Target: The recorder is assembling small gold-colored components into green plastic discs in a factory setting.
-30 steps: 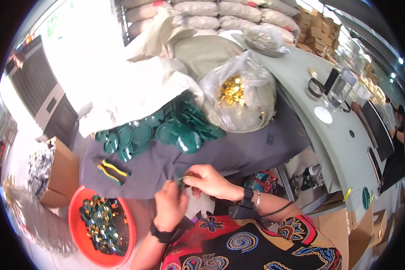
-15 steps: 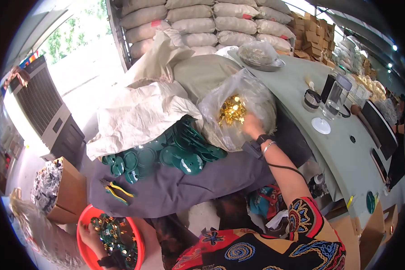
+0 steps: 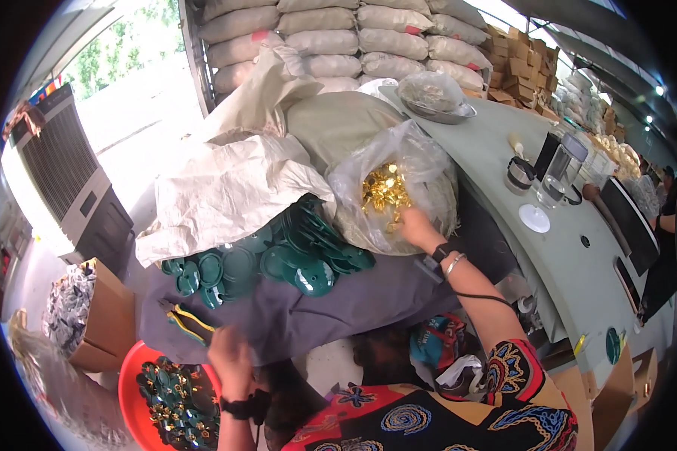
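My right hand (image 3: 420, 228) is at the mouth of a clear plastic bag (image 3: 353, 218) of shiny gold-coloured pieces (image 3: 384, 188). Its fingertips are closed at a small gold piece (image 3: 393, 222) on the near side of the heap. Smeared by motion, my left hand (image 3: 232, 356) hovers over the near edge of the dark cloth (image 3: 316, 319), and its fingers cannot be made out. Close beside it lie yellow-handled pliers (image 3: 186, 323). Round dark green discs (image 3: 241, 267) spill from a white woven sack (image 3: 229, 199). A red basin (image 3: 130, 383) holds green pieces with gold parts.
A cardboard box (image 3: 109, 319) of grey scraps and an air cooler (image 3: 64, 177) stand at the left. The pale green table (image 3: 504, 161) on the right carries a glass bottle (image 3: 562, 173), a white lid (image 3: 534, 219) and a metal bowl (image 3: 444, 113). Stacked sacks (image 3: 316, 41) line the back.
My left hand has come out of the red basin and moved right and up to the cloth's edge. My right hand has drawn slightly nearer, at the gold heap's near side.
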`<state>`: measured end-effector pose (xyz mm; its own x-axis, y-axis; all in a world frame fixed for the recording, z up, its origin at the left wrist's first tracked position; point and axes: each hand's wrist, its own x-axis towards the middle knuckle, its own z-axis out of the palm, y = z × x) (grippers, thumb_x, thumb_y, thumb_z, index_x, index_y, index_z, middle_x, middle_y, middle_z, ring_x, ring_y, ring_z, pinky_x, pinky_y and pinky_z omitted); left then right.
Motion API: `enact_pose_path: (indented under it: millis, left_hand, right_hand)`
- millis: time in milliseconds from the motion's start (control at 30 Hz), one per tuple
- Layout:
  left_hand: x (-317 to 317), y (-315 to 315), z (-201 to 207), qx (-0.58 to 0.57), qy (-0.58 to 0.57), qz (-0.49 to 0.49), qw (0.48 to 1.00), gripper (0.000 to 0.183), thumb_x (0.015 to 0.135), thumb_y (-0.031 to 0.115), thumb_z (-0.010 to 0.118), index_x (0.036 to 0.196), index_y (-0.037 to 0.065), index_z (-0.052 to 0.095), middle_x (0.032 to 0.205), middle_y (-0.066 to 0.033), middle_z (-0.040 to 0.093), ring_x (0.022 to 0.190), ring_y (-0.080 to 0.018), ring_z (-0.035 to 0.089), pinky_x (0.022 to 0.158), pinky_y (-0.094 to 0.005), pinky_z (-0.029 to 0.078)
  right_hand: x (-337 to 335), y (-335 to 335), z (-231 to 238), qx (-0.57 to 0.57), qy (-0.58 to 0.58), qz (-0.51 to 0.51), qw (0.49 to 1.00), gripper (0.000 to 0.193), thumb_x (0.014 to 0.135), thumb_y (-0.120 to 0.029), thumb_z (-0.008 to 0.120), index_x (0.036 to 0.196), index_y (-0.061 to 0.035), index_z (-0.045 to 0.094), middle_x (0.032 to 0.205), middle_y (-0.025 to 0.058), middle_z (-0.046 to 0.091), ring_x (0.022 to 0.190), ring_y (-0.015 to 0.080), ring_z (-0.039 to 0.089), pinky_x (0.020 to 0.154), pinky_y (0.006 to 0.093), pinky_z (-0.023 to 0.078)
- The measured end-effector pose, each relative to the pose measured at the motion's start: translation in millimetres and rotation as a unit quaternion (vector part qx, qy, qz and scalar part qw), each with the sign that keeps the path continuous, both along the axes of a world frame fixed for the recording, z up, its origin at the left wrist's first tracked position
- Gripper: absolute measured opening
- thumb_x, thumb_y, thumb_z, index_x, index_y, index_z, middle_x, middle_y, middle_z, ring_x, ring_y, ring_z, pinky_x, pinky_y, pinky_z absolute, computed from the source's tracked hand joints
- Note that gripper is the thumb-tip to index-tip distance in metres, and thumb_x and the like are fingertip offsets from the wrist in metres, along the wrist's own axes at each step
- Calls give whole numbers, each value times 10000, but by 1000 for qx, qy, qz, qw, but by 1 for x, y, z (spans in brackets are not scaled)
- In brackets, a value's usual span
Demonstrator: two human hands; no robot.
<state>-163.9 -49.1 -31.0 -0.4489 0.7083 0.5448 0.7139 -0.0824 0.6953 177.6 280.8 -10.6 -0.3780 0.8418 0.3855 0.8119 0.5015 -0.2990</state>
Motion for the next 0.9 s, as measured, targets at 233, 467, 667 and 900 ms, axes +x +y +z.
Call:
enact_pose_path:
  millis: [233, 467, 667, 900]
  left_hand:
    - [62, 84, -7, 5, 195, -35, 980, 261, 706, 71, 646, 962, 49, 603, 958, -111, 565, 919, -305, 504, 788, -421, 399]
    - [66, 89, -19, -62, 236, -2, 970, 269, 713, 129, 656, 964, 43, 607, 1009, -113, 570, 1008, -311, 493, 823, -432, 379]
    - [65, 89, -12, -98, 237, -3, 967, 313, 681, 136, 671, 971, 42, 601, 1037, -113, 571, 1029, -323, 501, 838, -458, 373]
    - [69, 100, -10, -108, 264, -18, 958, 350, 678, 138, 645, 1011, 51, 581, 1046, -110, 563, 1029, -305, 515, 805, -436, 369]
  right_hand:
    - [-31, 32, 21, 22, 64, -61, 996, 201, 779, -160, 598, 874, 16, 601, 843, 289, 602, 839, 434, 587, 734, 487, 465]
    - [-41, 116, 6, -93, -6, -108, 990, 262, 809, -183, 565, 940, 34, 630, 970, 269, 622, 944, 403, 601, 813, 454, 478]
    - [-79, 177, -13, -34, -125, -92, 987, 282, 795, -223, 552, 979, -30, 646, 996, 223, 641, 934, 384, 621, 797, 459, 486]
    - [-110, 211, -9, 7, -156, 33, 987, 291, 730, -260, 586, 852, -12, 676, 906, 215, 655, 880, 386, 621, 745, 437, 491]
